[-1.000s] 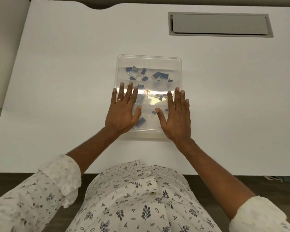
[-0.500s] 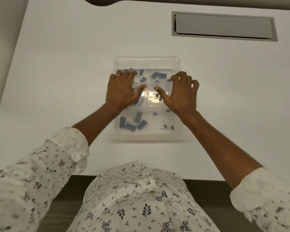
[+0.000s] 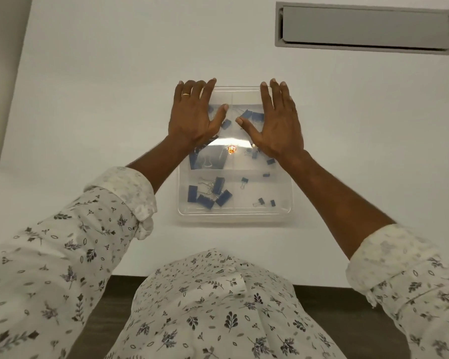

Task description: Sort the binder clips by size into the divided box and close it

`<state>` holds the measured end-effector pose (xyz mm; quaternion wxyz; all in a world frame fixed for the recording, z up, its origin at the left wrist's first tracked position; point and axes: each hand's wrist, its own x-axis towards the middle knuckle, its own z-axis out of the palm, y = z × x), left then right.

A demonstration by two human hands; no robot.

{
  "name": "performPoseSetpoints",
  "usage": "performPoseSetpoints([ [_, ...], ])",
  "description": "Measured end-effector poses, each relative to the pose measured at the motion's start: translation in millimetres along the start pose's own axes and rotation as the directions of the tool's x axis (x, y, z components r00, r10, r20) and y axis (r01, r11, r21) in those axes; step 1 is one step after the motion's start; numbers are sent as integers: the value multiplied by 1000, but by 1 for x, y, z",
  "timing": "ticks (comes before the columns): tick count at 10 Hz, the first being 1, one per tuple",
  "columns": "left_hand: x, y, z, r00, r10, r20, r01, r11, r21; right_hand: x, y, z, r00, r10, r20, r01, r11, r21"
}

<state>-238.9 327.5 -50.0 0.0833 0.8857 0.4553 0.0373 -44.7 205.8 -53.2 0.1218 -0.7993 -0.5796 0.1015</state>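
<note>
Two spread hands, left hand (image 3: 193,115) and right hand (image 3: 279,123), press the far end of the lidded divided box (image 3: 235,213) on the bench (image 3: 101,99), each grip wide, holding nothing; even, straight-down pressure should seat its lid without jostling the binder clips (image 3: 209,194).

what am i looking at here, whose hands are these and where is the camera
There is no machine here. A person wears a camera on the head, and it looks down at their own arms. On the white table stands a clear divided box with its lid apparently on. Blue binder clips lie inside: bigger ones near left, small ones near right. The left hand and the right hand lie flat on the far part of the lid. Neither holds anything.
</note>
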Motion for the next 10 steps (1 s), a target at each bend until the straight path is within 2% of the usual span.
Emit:
performPoseSetpoints([
  [2,10,-7,-9,998,57,40,-55,997,-46,1,-1,-7,998,-26,65,26,1000,0],
  [3,0,-2,-20,998,54,32,-50,994,-94,-13,-6,-21,999,-4,36,5,1000,-26],
  [4,-30,13,-31,998,43,-45,-50,983,-177,-48,-15,-27,1000,-5,-24,5,1000,1],
  [5,-116,37,-25,993,119,10,-114,968,-224,-135,-31,-21,997,-62,-36,59,996,-74],
  [6,-162,39,-10,984,153,88,-140,980,-143,-174,-29,-7,997,-69,-14,67,988,-141],
  [7,-189,42,6,983,182,37,-182,983,-10,-198,-27,7,992,-116,-52,109,987,-120],
  [8,-187,44,6,984,178,11,-178,984,-22,-195,-28,6,990,-122,-77,115,990,-87],
  [9,-191,40,10,978,185,-97,-190,980,-50,-190,-26,16,980,-142,-141,125,984,-125],
  [10,-198,36,25,966,218,-139,-233,967,-104,-186,-20,30,968,-164,-192,139,981,-133],
])
